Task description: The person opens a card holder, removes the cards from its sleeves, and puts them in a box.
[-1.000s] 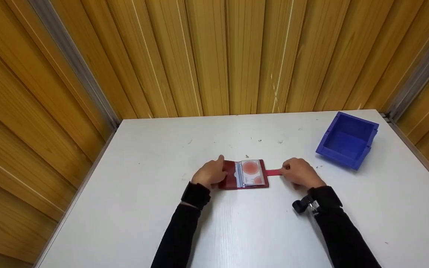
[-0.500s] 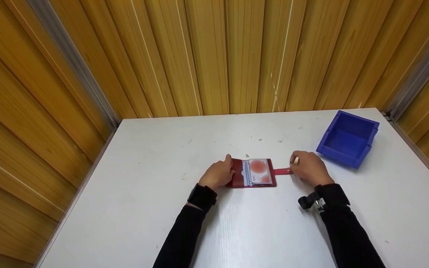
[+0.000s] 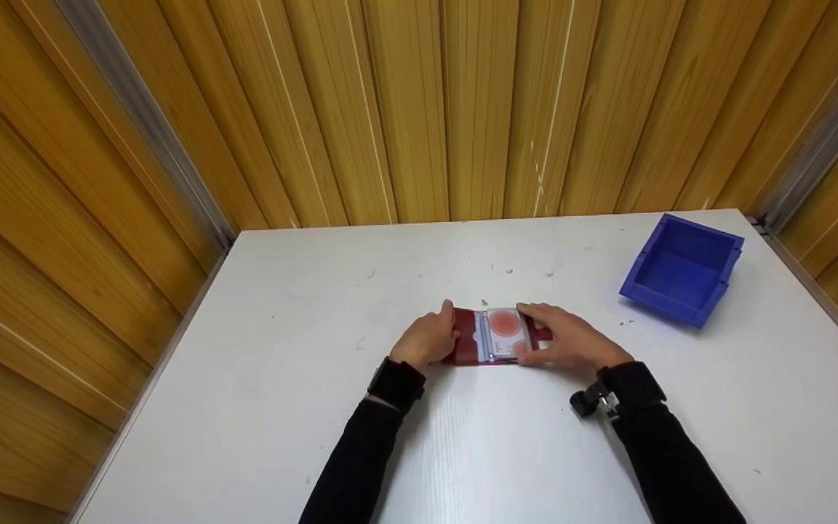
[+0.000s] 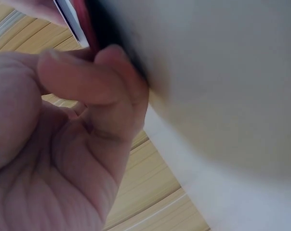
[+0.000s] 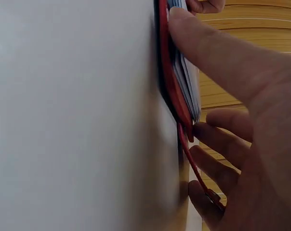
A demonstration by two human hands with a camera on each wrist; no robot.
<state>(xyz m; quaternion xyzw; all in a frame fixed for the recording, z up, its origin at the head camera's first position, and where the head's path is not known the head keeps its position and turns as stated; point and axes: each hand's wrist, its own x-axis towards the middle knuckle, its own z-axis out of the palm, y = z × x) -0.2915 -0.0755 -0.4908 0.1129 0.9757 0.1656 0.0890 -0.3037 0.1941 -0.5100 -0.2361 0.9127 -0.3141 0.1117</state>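
A dark red card holder (image 3: 468, 342) lies spread open on the white table, its clear sleeves showing a card with pink-red circles (image 3: 504, 324). My left hand (image 3: 423, 340) holds its left cover, thumb at the top edge; in the left wrist view the curled fingers (image 4: 107, 91) reach the cover's edge. My right hand (image 3: 572, 338) spans the right half, one finger at the upper edge and the thumb at the lower edge. In the right wrist view the thumb (image 5: 208, 45) touches the sleeve edges. The red snap strap (image 5: 193, 166) runs out beside the curved fingers.
A blue plastic bin (image 3: 683, 271) stands tilted in angle at the table's back right. Wood-patterned panels (image 3: 419, 109) wall the back and sides. Small dark marks dot the white table top (image 3: 317, 306).
The card holder has shifted slightly right with my left hand. My right hand has let go of the strap and moved left onto the holder's right half.
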